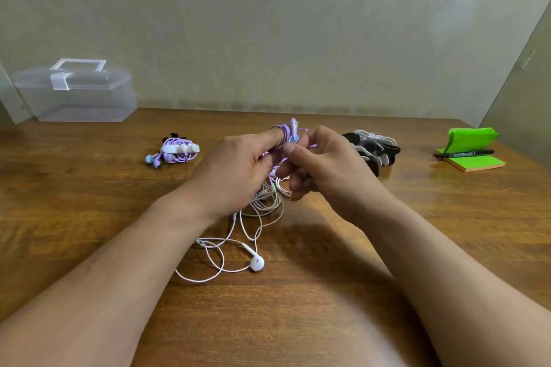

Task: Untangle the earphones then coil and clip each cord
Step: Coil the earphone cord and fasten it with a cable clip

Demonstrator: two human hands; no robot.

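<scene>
Wood, brown and glossy: the table (89, 217) fills the lower part of the view, with a clear plastic box (77, 95) shut at its far left, against the wall. Two bare forearms reach in from the near edge and meet at mid-table.

The left grip (235, 170) is curled, its forefinger pointing up and away with the purple cord (283, 131) looped round the tip. The right grip (325, 164) is half curled too. Its thumb and forefinger pinch the same cord just beside that loop, so the two touch or nearly touch around it. The lower right fingers are tucked in and seem to hold nothing.

A green pad (474, 161) lies far right with a marker (463, 154) across it. A heap of black and white clips (372, 149) lies just beyond the right grip. A purple set (176, 152), coiled and clipped, lies left of the hands.

From the pinch the purple cord drops toward the table into a white tangle (262, 202), part hidden under the left wrist. One white earbud (257, 263) lies nearest me.

I reckon the coiling is in hand. The loop runs up and away along the left forefinger and the slack hangs below, so the next wrap should come up from underneath. The right grip, nearer the clips, looks best placed to fetch one.
</scene>
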